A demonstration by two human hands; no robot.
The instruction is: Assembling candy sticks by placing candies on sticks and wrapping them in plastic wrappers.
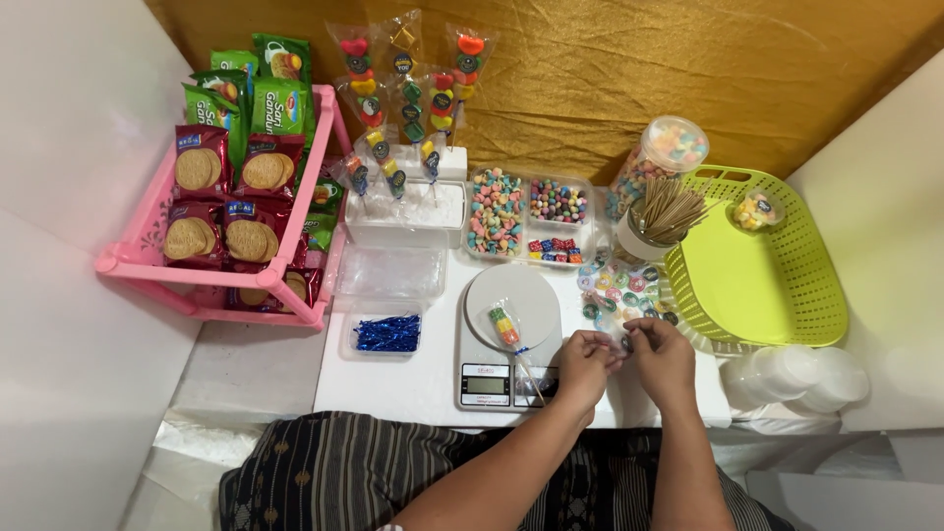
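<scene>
Risk entry: small round candy (625,343), pinched between fingers (608,350) of left hand (586,366) and right hand (661,356) just above desk (393,379) edge, could slip toward lap; loose sweets (621,285) beyond fingertips could scatter if nudged.

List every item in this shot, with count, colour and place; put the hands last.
pink plastic rack: one, left, holding red and green biscuit packets
wrapped candy skewers: several, multicoloured, standing in a white block at the back
clear divided candy tray: one, pastel and dark sweets, centre back
blue twist ties: a heap, in a clear tray left of the scale
white kitchen scale: one, centre front, one wrapped candy skewer lying on it
wooden skewer sticks: a bundle, in a white cup
clear candy jar: one, tilted, behind the sticks
lime green basket: one, right
left hand and right hand: fingertips together over a small piece too small to tell
</scene>
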